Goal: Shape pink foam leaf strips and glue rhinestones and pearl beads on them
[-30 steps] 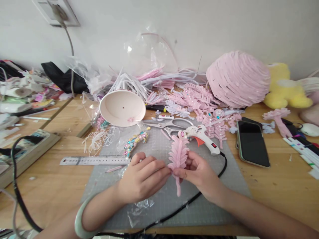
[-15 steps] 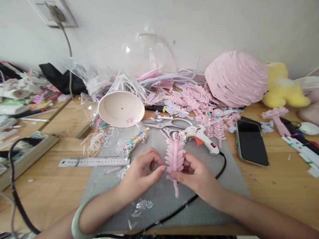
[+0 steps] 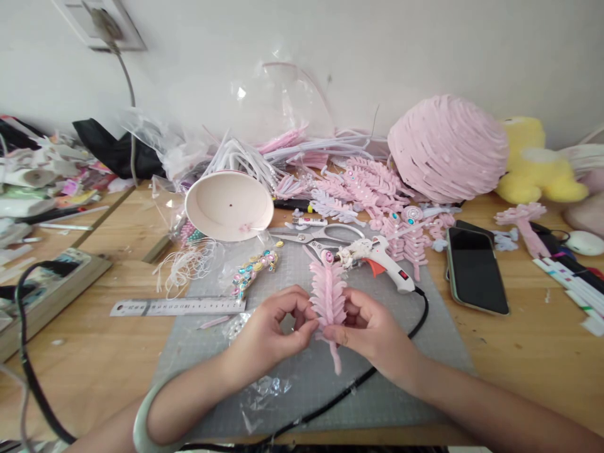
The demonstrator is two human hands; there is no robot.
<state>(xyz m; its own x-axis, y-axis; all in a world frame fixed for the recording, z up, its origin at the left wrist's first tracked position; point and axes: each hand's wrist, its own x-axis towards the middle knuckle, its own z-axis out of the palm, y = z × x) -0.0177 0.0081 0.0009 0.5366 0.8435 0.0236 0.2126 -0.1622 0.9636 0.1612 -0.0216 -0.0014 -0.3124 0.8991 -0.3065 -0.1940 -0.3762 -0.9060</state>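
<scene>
Both hands hold a pink feather-shaped ornament [image 3: 327, 294] upright over a grey cutting mat [image 3: 302, 377]. My right hand [image 3: 372, 330] pinches its lower stem between thumb and fingers. Fingertips of my left hand [image 3: 271, 333] are curled and pinched on the ornament's left fringe. A gem sits at the ornament's top. A pale green bangle [image 3: 146, 415] circles my left wrist. Just behind the ornament lies a white glue gun [image 3: 380, 259], its black cord [image 3: 340, 396] running across the mat.
Scissors [image 3: 314, 238], a steel ruler [image 3: 177, 307], a strip of gems [image 3: 252, 267], an overturned pink cup [image 3: 229, 206], a pile of pink ornaments [image 3: 372, 189], a pink ribbed ball [image 3: 447, 148], a phone [image 3: 475, 270] and a yellow plush toy [image 3: 540, 163] crowd the wooden table.
The ornament has been turned slightly and tilted more upright. My left hand went from lying closed against it to pinching its left edge with curled fingers. My right hand kept its grip.
</scene>
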